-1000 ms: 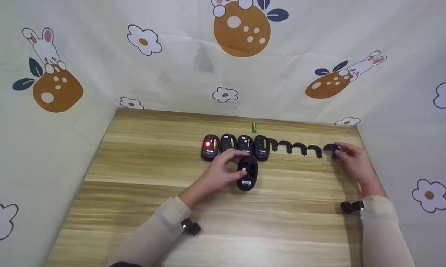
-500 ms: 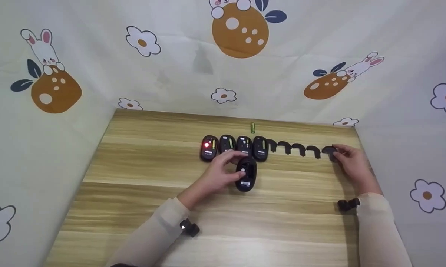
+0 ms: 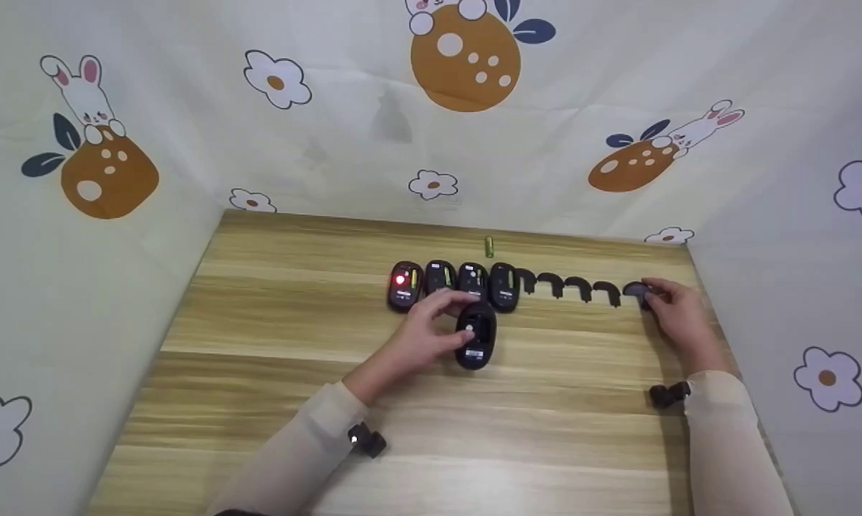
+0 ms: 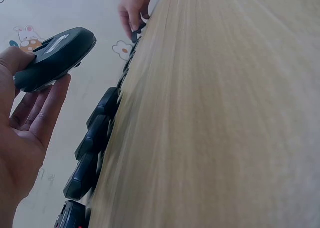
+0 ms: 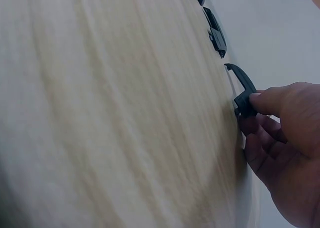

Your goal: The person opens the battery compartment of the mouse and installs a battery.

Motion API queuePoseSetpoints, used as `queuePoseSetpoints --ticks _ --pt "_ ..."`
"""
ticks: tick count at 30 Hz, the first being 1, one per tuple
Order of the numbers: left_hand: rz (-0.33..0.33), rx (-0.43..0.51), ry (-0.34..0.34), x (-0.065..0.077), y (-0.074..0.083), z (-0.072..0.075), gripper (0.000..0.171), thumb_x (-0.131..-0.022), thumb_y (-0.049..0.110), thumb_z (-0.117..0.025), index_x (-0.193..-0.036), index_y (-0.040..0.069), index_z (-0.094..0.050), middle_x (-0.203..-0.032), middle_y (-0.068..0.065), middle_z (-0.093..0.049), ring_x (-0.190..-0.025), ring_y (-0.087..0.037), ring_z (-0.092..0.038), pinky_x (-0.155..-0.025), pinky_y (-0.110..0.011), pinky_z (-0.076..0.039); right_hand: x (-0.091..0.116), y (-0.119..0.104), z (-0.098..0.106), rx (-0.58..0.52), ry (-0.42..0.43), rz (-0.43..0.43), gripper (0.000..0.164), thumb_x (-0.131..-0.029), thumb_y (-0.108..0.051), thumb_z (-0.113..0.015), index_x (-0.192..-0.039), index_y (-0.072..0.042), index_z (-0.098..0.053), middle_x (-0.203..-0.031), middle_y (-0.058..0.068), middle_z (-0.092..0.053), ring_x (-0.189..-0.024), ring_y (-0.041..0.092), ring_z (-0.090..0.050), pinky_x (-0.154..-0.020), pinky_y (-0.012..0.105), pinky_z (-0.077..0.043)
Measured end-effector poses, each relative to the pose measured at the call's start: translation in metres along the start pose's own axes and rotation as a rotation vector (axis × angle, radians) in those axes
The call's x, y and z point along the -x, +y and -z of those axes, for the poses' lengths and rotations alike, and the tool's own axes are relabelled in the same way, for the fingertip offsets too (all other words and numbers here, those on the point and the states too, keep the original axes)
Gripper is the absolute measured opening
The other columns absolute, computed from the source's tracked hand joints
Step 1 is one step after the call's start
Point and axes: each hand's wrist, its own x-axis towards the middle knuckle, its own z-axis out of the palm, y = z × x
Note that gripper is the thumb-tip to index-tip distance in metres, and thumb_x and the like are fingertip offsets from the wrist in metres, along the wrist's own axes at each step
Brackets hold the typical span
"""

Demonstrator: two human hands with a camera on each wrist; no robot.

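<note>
My left hand (image 3: pixel 431 326) holds a black computer mouse (image 3: pixel 476 351), underside up, with the thumb on its base and fingers behind it. In the left wrist view this mouse (image 4: pixel 60 52) is raised off the table, and its battery slot shows dark in the head view. At the right end of a row of curved black battery covers, my right hand (image 3: pixel 681 315) pinches the last battery cover (image 3: pixel 635 289). The right wrist view shows that cover (image 5: pixel 244 90) between thumb and fingers, low at the tabletop.
Several upturned mice stand side by side at the back, among them a mouse with a red light (image 3: pixel 404 294). Other battery covers (image 3: pixel 579 287) continue the row to the right. A green battery (image 3: pixel 489 246) lies behind them on the wooden table (image 3: pixel 273 322). Patterned cloth walls (image 3: pixel 345 143) border it.
My right hand, pinching the battery cover, has shifted slightly left and the cover sits lower in line with the row. The left hand keeps the mouse in nearly the same place.
</note>
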Motion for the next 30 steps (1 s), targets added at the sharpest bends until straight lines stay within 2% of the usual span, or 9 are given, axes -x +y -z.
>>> queuePoseSetpoints --ticks 4,10,23,30 --pt "0.01 0.008 -0.003 -0.0001 -0.0009 0.0001 0.053 -0.091 0.014 -0.09 -0.141 0.021 -0.072 -0.127 0.007 -0.07 -0.116 -0.016 -0.066 -0.116 -0.047 -0.05 -0.0002 0.0004 -0.0021 0.008 0.016 0.014 0.033 -0.109 0.001 -0.062 -0.141 0.007 -0.069 -0.119 0.029 -0.071 -0.095 0.023 -0.06 -0.071 0.012 -0.047" --pt "-0.012 0.019 -0.006 -0.0004 -0.0028 0.0003 0.053 -0.091 0.013 -0.089 -0.141 0.018 -0.072 -0.126 0.005 -0.07 -0.114 -0.016 -0.067 -0.115 -0.045 -0.051 0.0 -0.0001 -0.0045 0.04 0.015 0.011 0.033 -0.111 -0.003 -0.061 -0.142 0.006 -0.068 -0.124 0.03 -0.07 -0.101 0.028 -0.063 -0.072 0.012 -0.046" --pt "-0.002 0.021 -0.008 0.0 -0.0015 0.0001 0.053 -0.091 0.015 -0.089 -0.141 0.019 -0.072 -0.124 0.006 -0.07 -0.115 -0.017 -0.067 -0.118 -0.047 -0.049 0.0007 0.0006 -0.0066 0.027 0.019 -0.019 0.032 -0.111 -0.003 -0.06 -0.141 0.006 -0.069 -0.124 0.028 -0.067 -0.101 0.026 -0.059 -0.074 0.016 -0.046" --pt "0.007 0.026 -0.006 0.0001 -0.0005 0.0006 0.054 -0.091 0.014 -0.089 -0.142 0.02 -0.072 -0.126 0.006 -0.071 -0.116 -0.017 -0.067 -0.118 -0.048 -0.049 0.0015 0.0001 -0.0066 0.026 0.023 0.015 0.031 -0.11 0.0 -0.06 -0.139 0.007 -0.07 -0.127 0.03 -0.068 -0.106 0.03 -0.06 -0.079 0.015 -0.045"
